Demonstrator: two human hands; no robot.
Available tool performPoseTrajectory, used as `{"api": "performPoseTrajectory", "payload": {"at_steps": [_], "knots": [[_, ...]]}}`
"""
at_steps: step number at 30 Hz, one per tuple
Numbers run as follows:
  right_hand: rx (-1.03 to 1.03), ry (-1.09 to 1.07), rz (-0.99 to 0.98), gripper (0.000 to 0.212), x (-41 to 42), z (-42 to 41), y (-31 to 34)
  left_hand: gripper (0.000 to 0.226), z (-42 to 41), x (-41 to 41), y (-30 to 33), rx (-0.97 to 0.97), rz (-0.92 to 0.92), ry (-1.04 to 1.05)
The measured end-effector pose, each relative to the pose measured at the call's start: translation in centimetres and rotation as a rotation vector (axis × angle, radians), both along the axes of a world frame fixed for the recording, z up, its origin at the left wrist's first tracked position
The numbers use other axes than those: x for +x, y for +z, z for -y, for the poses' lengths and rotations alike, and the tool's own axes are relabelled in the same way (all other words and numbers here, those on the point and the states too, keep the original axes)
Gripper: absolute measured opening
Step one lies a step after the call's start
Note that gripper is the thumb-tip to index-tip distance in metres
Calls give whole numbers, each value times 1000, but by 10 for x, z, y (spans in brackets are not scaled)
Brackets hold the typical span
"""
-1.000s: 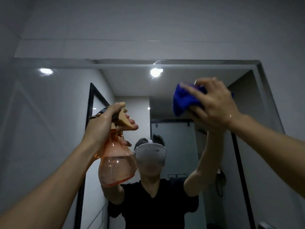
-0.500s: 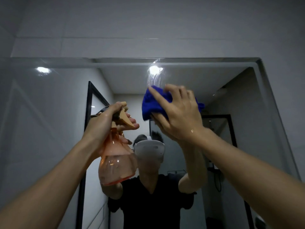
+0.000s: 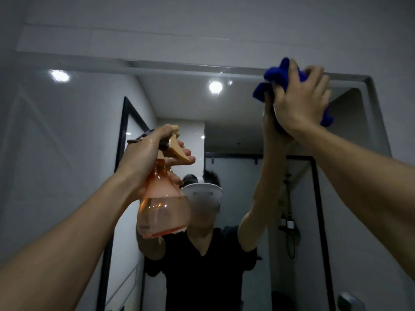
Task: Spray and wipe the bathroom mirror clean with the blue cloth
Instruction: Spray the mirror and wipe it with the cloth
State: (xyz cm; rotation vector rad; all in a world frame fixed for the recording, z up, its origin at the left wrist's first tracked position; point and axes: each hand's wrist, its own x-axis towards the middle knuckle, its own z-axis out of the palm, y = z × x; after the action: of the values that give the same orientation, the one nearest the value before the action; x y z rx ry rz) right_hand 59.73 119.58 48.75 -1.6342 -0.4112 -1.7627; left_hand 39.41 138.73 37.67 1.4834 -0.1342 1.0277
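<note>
Right hand presses the bunched blue cloth against the bathroom mirror near its top right corner, mid-wipe, while the left hand grips the orange spray bottle; next probably calls for sweeping across unwiped glass.

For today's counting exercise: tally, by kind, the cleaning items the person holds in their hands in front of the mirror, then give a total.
Spray bottles: 1, orange spray bottle in left hand
Cloths: 1, blue cloth under right hand
Total: 2
</note>
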Motion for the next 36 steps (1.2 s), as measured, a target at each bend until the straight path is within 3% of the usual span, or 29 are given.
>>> {"api": "performPoseTrajectory", "payload": {"at_steps": [4,8,12,17,22,31,36], "knots": [[-119,95,74,60,-36,-42,7,48,2,0,-3,12,20,28],[-378,18,282,64,-45,-60,-49,47,5,-2,-3,19,32,43],[-487,-37,348,66,-29,-45,-110,46,7,-3,-3,-7,34,40],[-406,-6,216,65,-26,-22,-125,40,7,-16,-2,-58,-33,-18],[-327,-25,87,67,-33,-24,-120,53,-10,-56,-7,-80,-81,-106],[-222,-33,-22,67,-47,-37,-126,39,-63,-137,-14,36,-36,102],[-211,-12,-60,67,-52,-37,-129,38,-79,-134,-16,-36,-37,44]]}}
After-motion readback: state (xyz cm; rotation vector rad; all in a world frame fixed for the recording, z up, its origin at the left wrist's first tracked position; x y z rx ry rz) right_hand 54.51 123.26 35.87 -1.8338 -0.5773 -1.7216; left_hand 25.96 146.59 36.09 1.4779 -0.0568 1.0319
